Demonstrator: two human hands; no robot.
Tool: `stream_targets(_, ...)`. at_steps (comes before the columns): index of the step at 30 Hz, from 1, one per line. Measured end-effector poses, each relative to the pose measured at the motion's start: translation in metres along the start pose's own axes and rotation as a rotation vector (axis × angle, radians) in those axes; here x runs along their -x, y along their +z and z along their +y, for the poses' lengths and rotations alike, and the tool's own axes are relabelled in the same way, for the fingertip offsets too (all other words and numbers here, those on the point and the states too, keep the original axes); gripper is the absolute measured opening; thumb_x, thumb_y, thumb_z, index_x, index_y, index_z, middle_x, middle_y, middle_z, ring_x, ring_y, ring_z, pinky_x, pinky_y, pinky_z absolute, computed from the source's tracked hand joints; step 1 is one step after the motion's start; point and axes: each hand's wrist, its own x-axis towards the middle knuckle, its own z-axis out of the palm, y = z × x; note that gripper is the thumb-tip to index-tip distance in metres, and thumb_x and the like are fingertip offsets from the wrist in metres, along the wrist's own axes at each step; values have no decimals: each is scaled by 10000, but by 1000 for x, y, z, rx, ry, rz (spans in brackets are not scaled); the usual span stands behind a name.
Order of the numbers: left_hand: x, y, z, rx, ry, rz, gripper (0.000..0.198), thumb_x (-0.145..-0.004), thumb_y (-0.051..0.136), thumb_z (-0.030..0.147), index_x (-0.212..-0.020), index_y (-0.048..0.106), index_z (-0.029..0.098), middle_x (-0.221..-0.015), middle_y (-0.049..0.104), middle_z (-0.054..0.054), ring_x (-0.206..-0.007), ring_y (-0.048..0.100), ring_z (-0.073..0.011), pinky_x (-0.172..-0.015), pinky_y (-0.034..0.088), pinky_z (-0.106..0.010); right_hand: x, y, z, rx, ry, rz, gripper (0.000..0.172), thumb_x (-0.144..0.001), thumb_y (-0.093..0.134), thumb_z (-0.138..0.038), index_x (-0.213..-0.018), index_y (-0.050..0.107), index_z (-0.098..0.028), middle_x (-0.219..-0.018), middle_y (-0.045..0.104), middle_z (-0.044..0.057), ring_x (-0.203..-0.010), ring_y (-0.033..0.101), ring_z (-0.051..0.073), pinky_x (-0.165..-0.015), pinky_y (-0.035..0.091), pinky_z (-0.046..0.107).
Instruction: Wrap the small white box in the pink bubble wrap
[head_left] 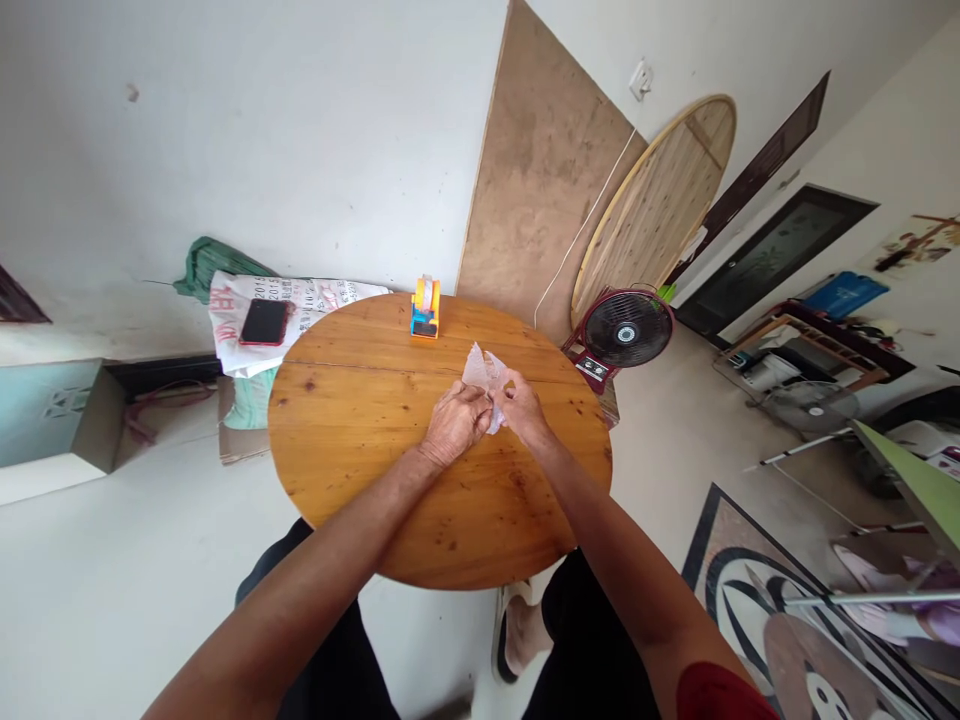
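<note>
Over the middle of the round wooden table (360,450), a thin, pale, crumpled sheet (484,368) is held between both hands. It looks like tissue or thin plastic; I cannot tell which. My left hand (456,422) has its fingers curled in on the sheet's lower left side. At the right side my right hand (521,408) pinches it between thumb and fingertips. Part of the sheet sticks up above the hands and a bit hangs below them. Beyond them, near the far edge, stands an orange and blue tape dispenser (426,308) with a roll of tape.
A phone (264,322) lies on a printed white sack (330,295) left of the table. To the right stands a dark red fan (628,328), with a round wooden board (656,205) leaning behind it. A green-topped table (911,485) is at far right.
</note>
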Motion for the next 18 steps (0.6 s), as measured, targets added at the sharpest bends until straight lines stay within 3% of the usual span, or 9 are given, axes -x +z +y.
stream_targets(4, 3, 4, -2, 79, -81, 41, 168, -825, 556, 210, -869, 718, 208, -1171, 553, -103, -913, 572, -215, -788, 505, -367, 10, -6, -13, -75, 38, -56, 600, -818, 481, -254, -1402, 354, -195, -769, 638, 0, -499, 556, 116, -488, 487, 243)
stream_targets(8, 3, 4, -3, 225, -127, 65, 124, -767, 588, 175, -827, 690, 211, -1047, 588, -98, -923, 582, -228, -784, 514, -383, 21, -13, -19, -193, 69, -118, 695, -801, 457, -157, -1464, 253, -189, -963, 679, 67, -582, 627, 118, -559, 522, 253)
stream_targets(12, -2, 2, -4, 373, -297, 103, 176, -705, 546, 120, -830, 642, 199, -874, 619, -54, -793, 586, -191, -738, 512, -344, 31, -18, -23, -266, 69, -170, 678, -808, 481, -157, -1453, 278, -195, -1067, 685, 104, -695, 675, 138, -648, 540, 280)
stream_targets(18, -5, 1, -6, 435, -443, 125, 90, -751, 529, 181, -745, 618, 168, -776, 607, -19, -671, 559, -130, -633, 472, -252, 41, -22, -30, -165, 7, -223, 614, -814, 443, -131, -1415, 331, -195, -1127, 689, 105, -794, 701, 156, -744, 545, 315)
